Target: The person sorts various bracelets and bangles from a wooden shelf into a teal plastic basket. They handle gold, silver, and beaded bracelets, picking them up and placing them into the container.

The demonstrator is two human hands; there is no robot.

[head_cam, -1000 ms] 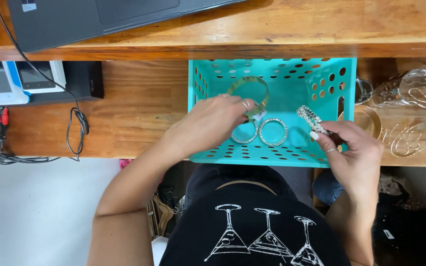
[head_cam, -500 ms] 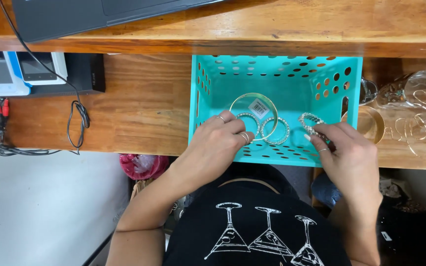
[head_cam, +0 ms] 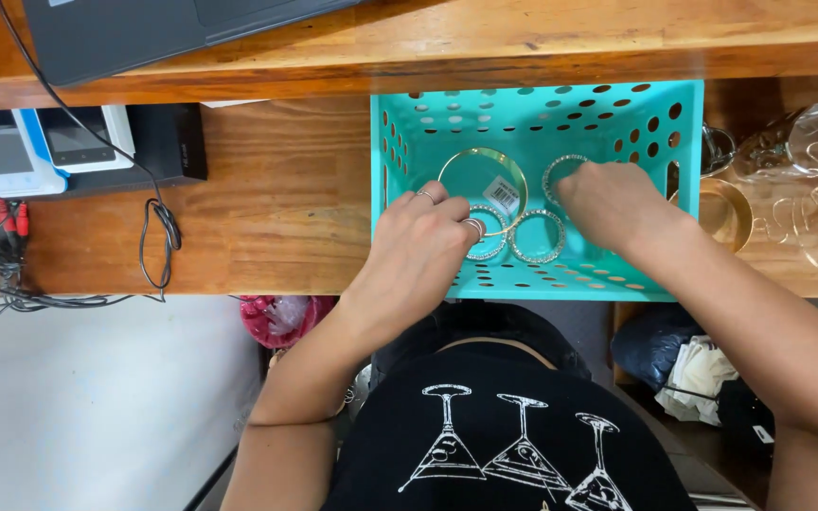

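A teal perforated basket (head_cam: 674,123) sits on the wooden table (head_cam: 286,189). On its floor lie a large gold bangle (head_cam: 471,156) with a tag and a silver sparkly bangle (head_cam: 539,238). My left hand (head_cam: 423,241) reaches in from the near left, its fingertips pinching a second silver sparkly bangle (head_cam: 490,248) next to the gold one. My right hand (head_cam: 613,203) is inside the basket on the right, fingers closed on a third sparkly bangle (head_cam: 555,170) near the far wall. The hand hides part of that bangle.
A dark laptop (head_cam: 144,28) lies on the raised shelf at the top left. A black box (head_cam: 168,142), white devices (head_cam: 78,137) and a looped cable (head_cam: 158,227) are left of the basket. Clear glass pieces (head_cam: 807,142) and a gold bangle (head_cam: 726,213) are to its right.
My right hand carried the sparkly bangle from the basket's near right edge into the basket towards the far wall. My left hand shifted from the gold bangle down onto a small silver one.
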